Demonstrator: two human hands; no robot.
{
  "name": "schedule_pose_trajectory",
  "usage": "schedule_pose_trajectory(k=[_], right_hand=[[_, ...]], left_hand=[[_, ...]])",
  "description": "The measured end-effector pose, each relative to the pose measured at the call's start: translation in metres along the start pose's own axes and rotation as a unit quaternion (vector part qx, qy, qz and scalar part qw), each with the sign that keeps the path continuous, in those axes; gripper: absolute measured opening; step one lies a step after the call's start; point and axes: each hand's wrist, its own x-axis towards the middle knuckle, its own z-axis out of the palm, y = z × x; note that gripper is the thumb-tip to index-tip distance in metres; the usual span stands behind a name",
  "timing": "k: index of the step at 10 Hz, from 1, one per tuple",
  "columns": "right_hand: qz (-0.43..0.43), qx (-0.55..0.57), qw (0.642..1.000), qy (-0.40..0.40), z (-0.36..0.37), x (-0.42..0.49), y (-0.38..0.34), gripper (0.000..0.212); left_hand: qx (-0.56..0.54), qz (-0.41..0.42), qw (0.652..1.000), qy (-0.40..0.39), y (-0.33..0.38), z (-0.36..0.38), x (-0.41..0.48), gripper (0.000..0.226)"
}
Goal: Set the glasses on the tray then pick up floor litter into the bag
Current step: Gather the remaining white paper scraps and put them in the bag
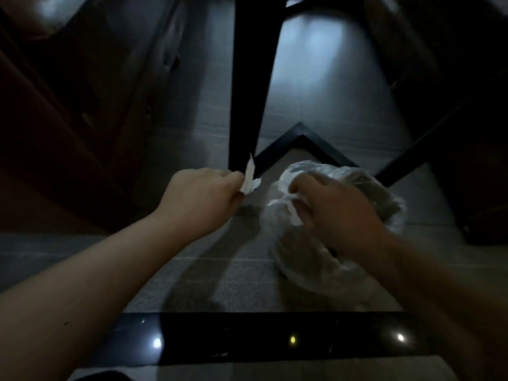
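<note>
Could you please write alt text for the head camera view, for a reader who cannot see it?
Over a dim grey tiled floor, the left hand pinches a white scrap of paper while the right hand grips the rim of a clear crumpled plastic bag resting on the floor. Black metal furniture legs stand just beyond the hands.

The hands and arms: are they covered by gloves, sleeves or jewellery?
No. The left hand and right hand are bare, with no gloves, rings or watch visible. Both forearms are uncovered as far as the picture's edge; no sleeve shows in this dim view.
</note>
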Motion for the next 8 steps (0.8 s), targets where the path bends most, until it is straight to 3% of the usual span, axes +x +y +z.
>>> schedule_pose_trajectory(k=[1,3,5,6,7,8], right_hand=[[0.084,-0.004,0.996,0.004,-0.019,-0.022,0.051,0.017],[0.146,0.010,0.988,-0.053,-0.013,-0.048,0.114,0.022],[0.107,0.023,0.990,-0.084,-0.010,-0.052,0.137,0.030],[0.085,0.013,0.990,-0.108,-0.016,-0.054,0.140,0.027],[0.054,-0.016,0.993,-0.100,-0.017,-0.058,0.146,0.030],[0.021,-0.023,0.996,-0.089,-0.022,-0.059,0.150,0.046]], left_hand=[[-0.009,0.037,0.999,-0.020,0.043,0.002,0.033,0.023],[0.063,0.073,0.990,-0.103,0.103,0.034,0.078,0.020],[0.074,0.064,0.978,-0.182,0.131,0.053,0.092,0.023],[0.064,0.042,0.970,-0.232,0.134,0.058,0.091,0.036],[0.057,0.037,0.968,-0.243,0.139,0.060,0.088,0.051],[0.040,0.038,0.977,-0.205,0.144,0.060,0.088,0.065]])
